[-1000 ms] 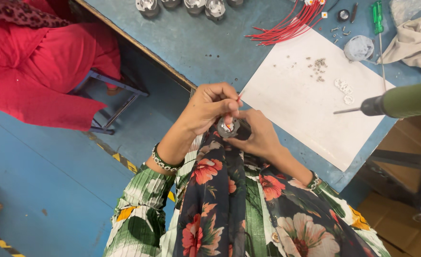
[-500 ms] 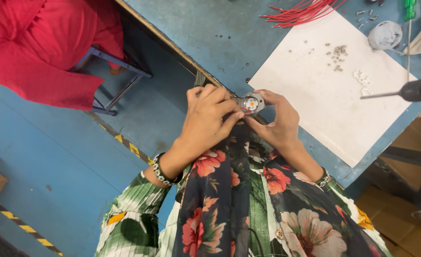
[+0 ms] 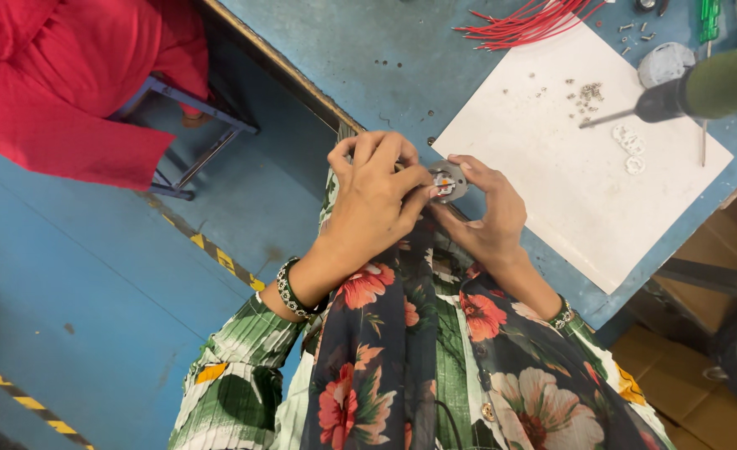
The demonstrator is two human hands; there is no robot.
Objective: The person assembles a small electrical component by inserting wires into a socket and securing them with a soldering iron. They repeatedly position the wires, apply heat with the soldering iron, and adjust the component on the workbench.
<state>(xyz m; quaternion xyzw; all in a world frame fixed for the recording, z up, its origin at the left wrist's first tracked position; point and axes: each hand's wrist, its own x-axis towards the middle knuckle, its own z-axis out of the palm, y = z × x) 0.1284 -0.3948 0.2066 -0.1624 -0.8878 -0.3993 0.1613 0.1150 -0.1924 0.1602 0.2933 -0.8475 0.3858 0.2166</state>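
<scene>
**Layout at bench edge**

A small round part (image 3: 448, 182) is being held between both hands at the table (image 3: 368, 50) edge, over the lap. The left hand (image 3: 377, 196) is sitting to the left of the part, fingertips on it; the right hand (image 3: 489, 221) is cupping it from the right and below. A paper sheet (image 3: 569, 192) is lying on the table just right of the hands. On the sheet, toward its far end, small screws (image 3: 587, 92) and washers (image 3: 631, 150) are lying. A powered screwdriver (image 3: 685, 92) is hanging over the sheet's far right w/ its tip near the screws. Wires (image 3: 527, 25) are lying beyond the sheet. A stool (image 3: 193, 117) is standing left of the table, w/ cloth (image 3: 60, 92) on it.
</scene>
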